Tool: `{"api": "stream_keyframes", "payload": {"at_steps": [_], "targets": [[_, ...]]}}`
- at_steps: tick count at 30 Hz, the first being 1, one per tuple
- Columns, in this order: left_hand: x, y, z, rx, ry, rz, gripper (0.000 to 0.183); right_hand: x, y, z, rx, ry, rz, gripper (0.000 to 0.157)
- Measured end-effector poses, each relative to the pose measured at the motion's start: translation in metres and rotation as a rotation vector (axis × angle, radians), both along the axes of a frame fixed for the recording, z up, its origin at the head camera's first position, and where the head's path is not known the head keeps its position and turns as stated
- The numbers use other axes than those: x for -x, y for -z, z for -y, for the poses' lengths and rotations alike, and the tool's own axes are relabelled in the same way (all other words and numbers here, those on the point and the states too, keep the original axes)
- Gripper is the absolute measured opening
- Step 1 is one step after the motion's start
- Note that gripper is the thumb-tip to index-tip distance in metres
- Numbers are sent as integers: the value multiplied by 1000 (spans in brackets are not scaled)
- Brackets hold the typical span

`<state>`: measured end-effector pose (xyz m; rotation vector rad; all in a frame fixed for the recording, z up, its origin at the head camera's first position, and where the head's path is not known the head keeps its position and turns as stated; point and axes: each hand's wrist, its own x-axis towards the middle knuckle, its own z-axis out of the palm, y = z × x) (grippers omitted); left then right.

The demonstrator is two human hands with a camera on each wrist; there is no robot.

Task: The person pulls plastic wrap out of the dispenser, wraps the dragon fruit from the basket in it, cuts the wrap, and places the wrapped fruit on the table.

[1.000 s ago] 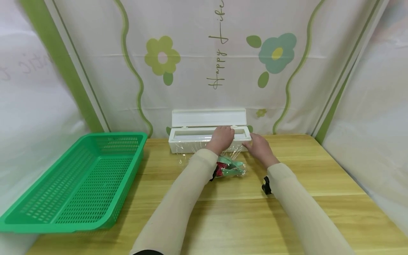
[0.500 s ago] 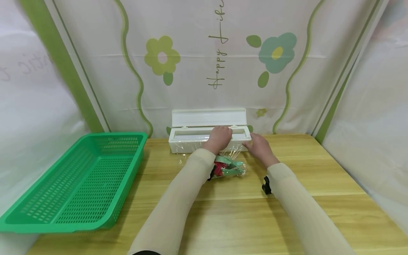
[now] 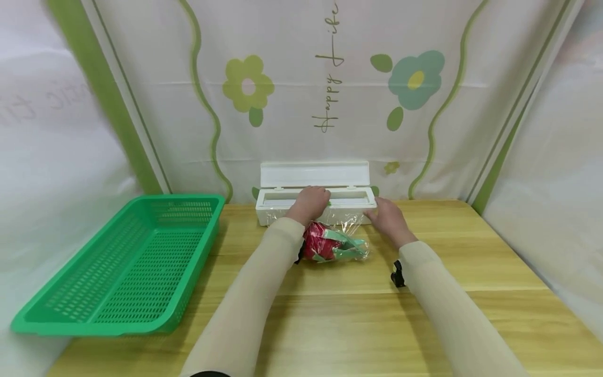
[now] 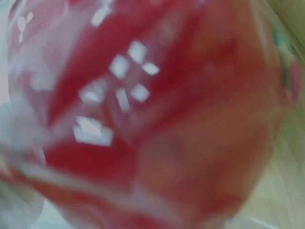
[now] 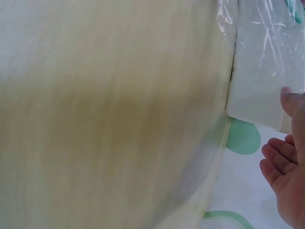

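A long white cling film box (image 3: 270,214) stands at the back of the table with its lid (image 3: 314,174) raised. Clear film (image 3: 350,222) runs from its front down over a dragon fruit (image 3: 322,243), red with green scales. Seen up close in the left wrist view, the wrapped dragon fruit (image 4: 143,119) fills the picture. My left hand (image 3: 310,201) curls over the box's front rim near the middle; its fingertips are hidden. My right hand (image 3: 390,222) holds the box's right end, with the thumb on the front face and the other fingers behind in the right wrist view.
A green perforated basket (image 3: 169,309) sits on the left of the wooden table (image 3: 339,324). Behind the box hangs a printed curtain (image 3: 292,131), close to the raised lid. White sheets flank both sides.
My left hand has slid left along the box's front rim, uncovering more of the dragon fruit. The right hand keeps its place on the box. The head view has shifted slightly.
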<state>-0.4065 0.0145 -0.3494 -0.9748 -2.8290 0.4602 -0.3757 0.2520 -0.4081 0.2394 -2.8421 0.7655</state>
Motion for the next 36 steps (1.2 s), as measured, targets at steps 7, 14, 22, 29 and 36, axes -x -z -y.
{"api": "stream_keyframes", "payload": {"at_steps": [7,14,22,29,36], "targets": [[0,3,13,-64,6,4,23,1,1,0,12,8,2,54],[4,10,22,-81,28,-38,20,2,2,-1,-6,-1,4,58],[6,12,31,-47,35,-55,21,4,4,-1,9,-8,-5,52],[1,11,39,-56,43,-45,20,4,4,0,-5,-15,-3,52],[0,11,46,-67,41,-68,18,3,3,-1,-4,-6,4,55]]}}
